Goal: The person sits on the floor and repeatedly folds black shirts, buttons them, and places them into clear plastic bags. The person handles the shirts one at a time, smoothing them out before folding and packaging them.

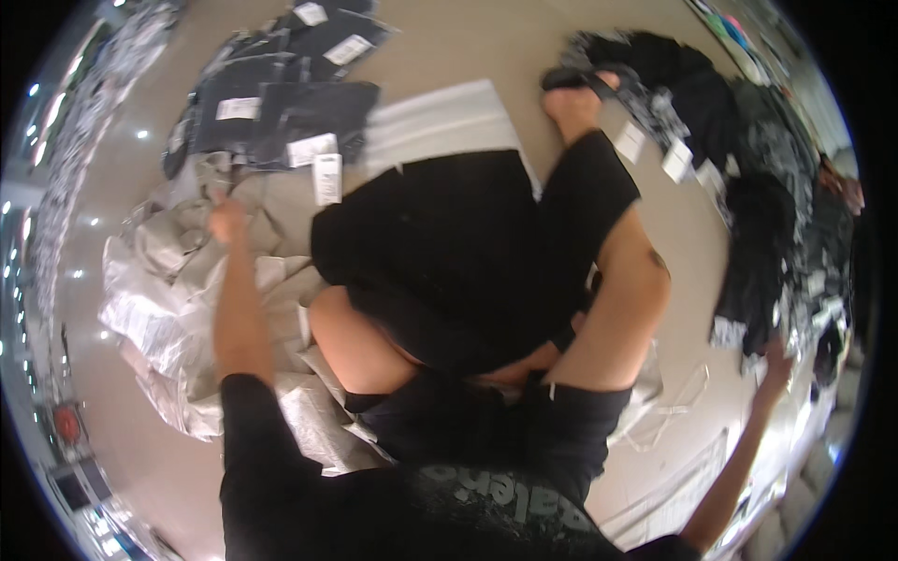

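1. Cloth (440, 252), black and broad, spreads centrally, underside hidden.
2. Left hand (225, 221), left of it, touches crumpled beige sheeting (173, 309); I cannot tell its grip.
3. Right hand (774, 363), well right, blurs against heaped black garments (758, 229); grip indiscernible.

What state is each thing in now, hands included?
Black garment: spread between the knees
Pale sheet: flat, partly covered
Packaged garments: bagged, overlapping
Beige sheeting: crumpled
Dark garment pile: loosely heaped
Left hand: at the beige sheeting, grip unclear
Right hand: at the pile's edge, grip unclear
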`<state>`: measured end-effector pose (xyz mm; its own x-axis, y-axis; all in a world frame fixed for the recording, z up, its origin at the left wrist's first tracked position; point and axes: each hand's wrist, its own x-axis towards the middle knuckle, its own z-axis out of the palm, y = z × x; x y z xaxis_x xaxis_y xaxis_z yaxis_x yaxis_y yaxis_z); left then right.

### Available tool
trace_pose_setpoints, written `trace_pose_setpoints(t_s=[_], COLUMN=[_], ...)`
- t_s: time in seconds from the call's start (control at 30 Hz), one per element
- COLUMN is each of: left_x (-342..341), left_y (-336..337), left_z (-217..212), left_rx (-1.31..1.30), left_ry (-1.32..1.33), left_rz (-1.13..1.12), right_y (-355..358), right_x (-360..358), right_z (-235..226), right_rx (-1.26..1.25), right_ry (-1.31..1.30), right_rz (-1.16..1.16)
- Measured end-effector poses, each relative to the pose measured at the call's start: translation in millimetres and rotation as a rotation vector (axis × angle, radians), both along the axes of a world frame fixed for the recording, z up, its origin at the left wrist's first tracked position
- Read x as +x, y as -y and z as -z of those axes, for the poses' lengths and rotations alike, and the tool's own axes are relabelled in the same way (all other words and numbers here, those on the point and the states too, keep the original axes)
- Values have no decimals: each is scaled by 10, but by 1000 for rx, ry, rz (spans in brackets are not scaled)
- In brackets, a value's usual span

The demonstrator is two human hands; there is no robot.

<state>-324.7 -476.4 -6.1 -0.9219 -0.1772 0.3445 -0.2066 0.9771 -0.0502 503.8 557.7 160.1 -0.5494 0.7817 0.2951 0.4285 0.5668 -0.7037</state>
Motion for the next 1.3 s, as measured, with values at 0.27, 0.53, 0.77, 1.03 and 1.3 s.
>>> trace_pose_setpoints(t_s=[0.27, 0.53, 0.77, 1.03, 1.3], left_x=[2068, 4256, 4341, 4093, 2393], left_y=[-3054, -4199, -3786, -3510, -1837], left_z=[-1129, -1011, -1951, -1731, 167], left_rx=[820, -103, -99, 560, 416], left_ry=[460, 762, 603, 401, 179], left_rz=[1045, 1970, 1471, 989, 612], right_y=[1355, 3742, 3814, 3363, 3299], right_x=[-2045, -2455, -2547, -3401, -4387], right_z=[-1626, 819, 1144, 1283, -280], right_rx=[227, 207, 386, 260, 324], right_ry=[94, 621, 547, 360, 114], right_rz=[-433, -1438, -1241, -1152, -1170])
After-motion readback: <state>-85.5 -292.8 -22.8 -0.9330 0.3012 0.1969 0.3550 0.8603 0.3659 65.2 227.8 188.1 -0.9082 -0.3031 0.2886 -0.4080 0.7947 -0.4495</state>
